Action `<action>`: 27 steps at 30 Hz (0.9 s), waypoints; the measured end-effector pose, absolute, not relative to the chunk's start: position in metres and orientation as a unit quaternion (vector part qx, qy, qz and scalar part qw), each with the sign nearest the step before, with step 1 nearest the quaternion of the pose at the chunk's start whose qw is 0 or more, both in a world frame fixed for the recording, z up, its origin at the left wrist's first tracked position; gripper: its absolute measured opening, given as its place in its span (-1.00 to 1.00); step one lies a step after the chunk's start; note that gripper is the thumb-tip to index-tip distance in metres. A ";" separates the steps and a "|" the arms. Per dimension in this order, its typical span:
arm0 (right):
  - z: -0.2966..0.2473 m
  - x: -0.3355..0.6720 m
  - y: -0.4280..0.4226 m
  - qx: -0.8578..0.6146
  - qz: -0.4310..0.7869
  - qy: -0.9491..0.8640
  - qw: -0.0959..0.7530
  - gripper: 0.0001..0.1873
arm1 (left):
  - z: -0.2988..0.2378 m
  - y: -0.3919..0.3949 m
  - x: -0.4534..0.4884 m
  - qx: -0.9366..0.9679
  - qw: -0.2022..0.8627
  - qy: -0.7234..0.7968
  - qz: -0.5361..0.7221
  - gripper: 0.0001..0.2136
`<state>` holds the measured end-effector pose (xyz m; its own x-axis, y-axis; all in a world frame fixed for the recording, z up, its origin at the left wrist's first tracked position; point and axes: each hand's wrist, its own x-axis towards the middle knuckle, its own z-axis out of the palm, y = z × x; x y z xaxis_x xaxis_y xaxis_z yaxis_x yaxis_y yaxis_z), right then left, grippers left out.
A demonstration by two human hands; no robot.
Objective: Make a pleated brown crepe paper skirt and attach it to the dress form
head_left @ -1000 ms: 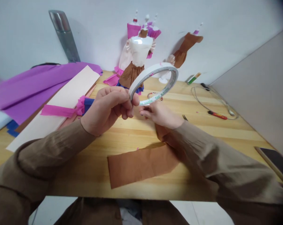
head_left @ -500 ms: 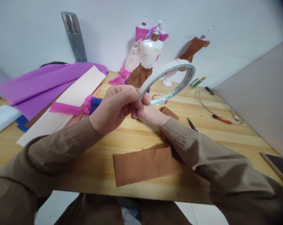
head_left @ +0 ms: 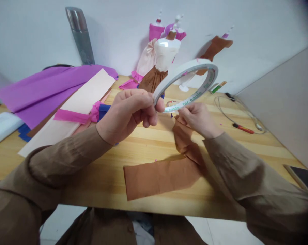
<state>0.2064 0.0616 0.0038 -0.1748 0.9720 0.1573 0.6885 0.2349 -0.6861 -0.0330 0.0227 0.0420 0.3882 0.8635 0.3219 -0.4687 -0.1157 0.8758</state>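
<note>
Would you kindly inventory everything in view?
Tape roll: one, white, centre
Creased paper: some, brown, front
Dress forms: at least four, multicoloured, back
Flask: one, grey, back left
Draped paper: some, purple, left
Flat paper: some, cream, left
Gathered strip: one, pink, left
Pieces: several, blue, left
Slab: one, white, far left
Stick: one, green-tan, back right
Cable: one, grey, right
Slim tool: one, red, right
Screened device: one, black, right
Table: one, wood-coloured, below
Wall: one, white, back
Sleeves: two, brown, front
Left hand: one, gripping tape roll
Right hand: one, right of centre
</note>
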 end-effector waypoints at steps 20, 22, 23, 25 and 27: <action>-0.003 0.216 0.043 -0.532 0.086 -0.825 0.170 -0.73 | 0.040 0.024 -0.030 0.543 0.627 0.230 0.509 -0.71; -0.011 0.222 0.058 -0.537 0.070 -0.832 0.119 -0.84 | 0.040 0.023 -0.030 0.541 0.631 0.231 0.507 -0.73; -0.015 0.223 0.064 -0.525 0.078 -0.841 0.102 -0.87 | 0.040 0.023 -0.029 0.540 0.632 0.229 0.506 -0.73; -0.024 0.224 0.073 -0.498 0.088 -0.858 0.089 -0.88 | 0.040 0.023 -0.029 0.540 0.634 0.220 0.508 -0.74; -0.030 0.223 0.077 -0.478 0.095 -0.869 0.084 -0.86 | 0.039 0.023 -0.030 0.540 0.637 0.208 0.509 -0.74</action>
<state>0.2231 0.0766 -0.0298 -0.5296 0.8465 0.0542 0.8146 0.5254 -0.2456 -0.0297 0.0227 0.0392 0.3948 0.8734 0.2850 -0.4239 -0.1021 0.8999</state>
